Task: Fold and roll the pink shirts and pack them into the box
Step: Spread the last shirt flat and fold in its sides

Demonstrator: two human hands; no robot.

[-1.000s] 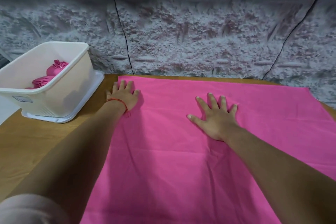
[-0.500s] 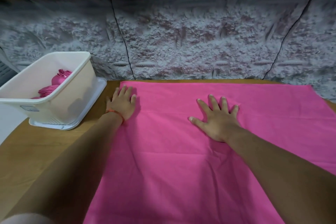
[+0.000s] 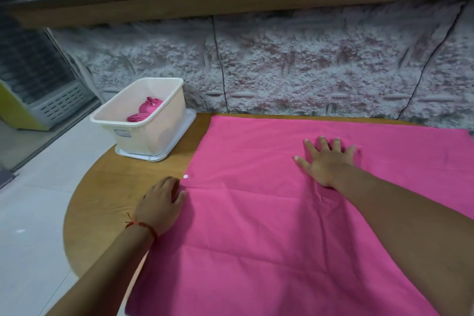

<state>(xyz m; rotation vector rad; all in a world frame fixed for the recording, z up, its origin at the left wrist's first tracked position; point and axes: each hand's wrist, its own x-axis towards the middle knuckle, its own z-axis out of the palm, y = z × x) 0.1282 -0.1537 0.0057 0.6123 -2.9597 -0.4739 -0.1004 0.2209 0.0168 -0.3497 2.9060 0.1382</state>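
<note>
Bright pink fabric shirt (image 3: 256,238) lies spread on the round wooden desk (image 3: 115,185), right hand (image 3: 327,163) pressed flat and splayed at 1 o'clock, left hand (image 3: 161,202) curled at the 9 o'clock hem, grasp indeterminate; judged risk: an uneven pull skews the fold, bulking the roll for the white plastic box (image 3: 154,136) at 10 o'clock.

left hand (image 3: 160,202) is lying palm down, fingers bending slightly | right hand (image 3: 327,161) is pressing flat, palm down, fingers spreading wide apart

Pink shirt (image 3: 269,213) flat on table; rolled ones (image 3: 146,110) inside white box (image 3: 154,133)
</note>
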